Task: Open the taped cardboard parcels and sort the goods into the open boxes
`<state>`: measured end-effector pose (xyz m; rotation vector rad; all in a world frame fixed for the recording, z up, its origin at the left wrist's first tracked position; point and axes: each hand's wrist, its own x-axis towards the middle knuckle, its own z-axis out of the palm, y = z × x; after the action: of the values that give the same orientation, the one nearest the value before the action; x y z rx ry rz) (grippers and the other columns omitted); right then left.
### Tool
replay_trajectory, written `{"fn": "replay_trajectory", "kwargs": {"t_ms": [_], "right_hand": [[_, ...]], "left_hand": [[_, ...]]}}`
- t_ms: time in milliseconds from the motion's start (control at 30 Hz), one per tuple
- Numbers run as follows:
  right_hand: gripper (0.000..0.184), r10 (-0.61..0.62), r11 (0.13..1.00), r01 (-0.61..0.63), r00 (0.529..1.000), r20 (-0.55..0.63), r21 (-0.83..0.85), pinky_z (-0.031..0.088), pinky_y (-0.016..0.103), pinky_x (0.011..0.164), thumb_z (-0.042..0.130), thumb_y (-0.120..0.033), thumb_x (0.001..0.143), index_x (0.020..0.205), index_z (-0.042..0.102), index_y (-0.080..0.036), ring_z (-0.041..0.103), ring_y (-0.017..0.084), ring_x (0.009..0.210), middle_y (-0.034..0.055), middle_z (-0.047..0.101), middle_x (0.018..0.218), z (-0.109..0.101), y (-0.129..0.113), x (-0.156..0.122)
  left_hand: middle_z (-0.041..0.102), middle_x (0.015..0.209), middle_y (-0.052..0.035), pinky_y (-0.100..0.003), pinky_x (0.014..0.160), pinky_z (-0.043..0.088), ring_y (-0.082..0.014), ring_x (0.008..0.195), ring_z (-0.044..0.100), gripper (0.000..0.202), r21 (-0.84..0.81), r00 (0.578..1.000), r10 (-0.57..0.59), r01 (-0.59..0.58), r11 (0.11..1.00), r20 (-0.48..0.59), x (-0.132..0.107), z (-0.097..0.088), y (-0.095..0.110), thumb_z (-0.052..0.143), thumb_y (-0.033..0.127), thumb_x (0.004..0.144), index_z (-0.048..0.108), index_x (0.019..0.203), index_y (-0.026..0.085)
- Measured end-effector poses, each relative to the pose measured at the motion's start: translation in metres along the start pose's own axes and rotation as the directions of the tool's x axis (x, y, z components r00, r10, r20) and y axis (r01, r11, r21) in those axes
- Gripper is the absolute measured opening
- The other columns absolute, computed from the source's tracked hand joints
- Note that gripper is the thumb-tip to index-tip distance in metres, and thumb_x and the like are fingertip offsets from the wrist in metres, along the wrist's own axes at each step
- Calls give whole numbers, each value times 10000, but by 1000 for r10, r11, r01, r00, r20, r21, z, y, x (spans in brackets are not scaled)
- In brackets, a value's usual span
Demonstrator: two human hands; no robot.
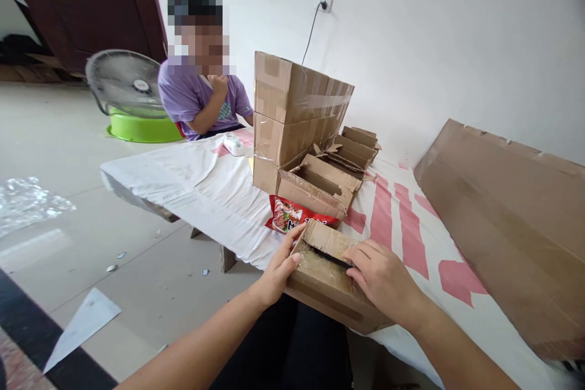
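Note:
A small cardboard box rests at the near edge of the cloth-covered table. My left hand grips the box's left side, thumb up along the raised flap. My right hand lies on top of the box, fingers curled over the edge of a dark slit in the lid. A red snack packet lies just behind the box, touching its far flap.
Behind stand an open cardboard box, a tall taped stack of boxes and folded flaps. A large flat cardboard sheet leans at the right. A seated person in a purple shirt, a fan and a green basin are at the far end.

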<state>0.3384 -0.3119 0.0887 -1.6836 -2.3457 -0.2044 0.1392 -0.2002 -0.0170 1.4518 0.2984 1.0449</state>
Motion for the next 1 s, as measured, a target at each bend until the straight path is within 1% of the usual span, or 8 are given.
{"fn": "replay_trajectory", "kwargs": {"t_ms": [133, 300, 433, 567, 667, 767, 867, 1000], "right_hand": [[185, 18, 1000, -18, 1000, -24, -20, 502, 372, 752, 658, -61, 816, 907, 586, -206, 603, 221, 867, 22, 658, 901, 0, 3, 4], [99, 85, 995, -86, 996, 22, 50, 468, 313, 656, 551, -121, 904, 883, 571, -216, 607, 176, 751, -1, 650, 826, -6, -6, -4], [98, 74, 988, -76, 997, -15, -135, 458, 352, 652, 530, -124, 904, 894, 594, -197, 611, 215, 735, 21, 646, 769, 0, -15, -15], [120, 114, 982, -111, 993, 9, -150, 471, 372, 648, 495, -156, 933, 918, 609, -191, 605, 237, 751, 38, 628, 752, 2, -17, -20], [99, 151, 988, -150, 988, 33, -25, 503, 398, 705, 512, -198, 940, 1004, 589, -193, 604, 247, 839, 59, 640, 854, -2, -17, -20], [187, 168, 983, -166, 985, -31, 75, 512, 444, 786, 621, -264, 895, 1053, 539, -206, 585, 264, 936, 70, 637, 977, -4, -15, -20], [363, 184, 980, -169, 970, -161, 101, 517, 444, 787, 734, -256, 801, 1071, 495, -213, 576, 265, 933, 71, 612, 1005, -1, -14, -22], [391, 172, 985, -156, 943, -283, 79, 527, 424, 788, 724, -191, 785, 1092, 483, -208, 589, 258, 933, 75, 591, 1008, 4, -14, -24]], "left_hand": [[371, 1531, -92, -492, 1138, 261, -367, 1406, 294, 639, -1, 1000, 9, -9, 1000, 2, -1, -1, -2, 474, 552, 899, 351, 1438, 232], [378, 1526, -95, -491, 1140, 259, -371, 1404, 293, 641, 40, 1000, 5, -4, 999, -7, -2, -1, -1, 470, 557, 901, 361, 1441, 230], [380, 1523, -108, -482, 1138, 268, -357, 1409, 299, 626, 52, 1000, -16, 16, 999, -7, -1, -1, 0, 447, 537, 918, 341, 1447, 220], [378, 1511, -112, -480, 1141, 263, -320, 1398, 326, 522, 238, 999, 13, -2, 971, -46, 0, -3, 7, 424, 442, 953, 360, 1424, 226], [442, 1426, -116, -485, 1107, 310, -300, 1342, 383, 392, 537, 979, 186, -113, 836, -82, -1, -1, 24, 465, 308, 940, 455, 1325, 232], [554, 1261, -112, -467, 1030, 380, -291, 1230, 469, 310, 748, 930, 361, -290, 597, 72, -2, 11, 49, 511, 195, 882, 544, 1189, 223], [608, 1223, -113, -495, 1037, 340, -313, 1221, 472, 362, 810, 885, 355, -433, 396, 300, 2, 31, 70, 543, 180, 832, 557, 1193, 202], [626, 1239, -125, -548, 1074, 253, -328, 1194, 494, 430, 848, 904, 251, -415, 329, 345, 12, 51, 78, 572, 237, 810, 552, 1234, 171]]}}
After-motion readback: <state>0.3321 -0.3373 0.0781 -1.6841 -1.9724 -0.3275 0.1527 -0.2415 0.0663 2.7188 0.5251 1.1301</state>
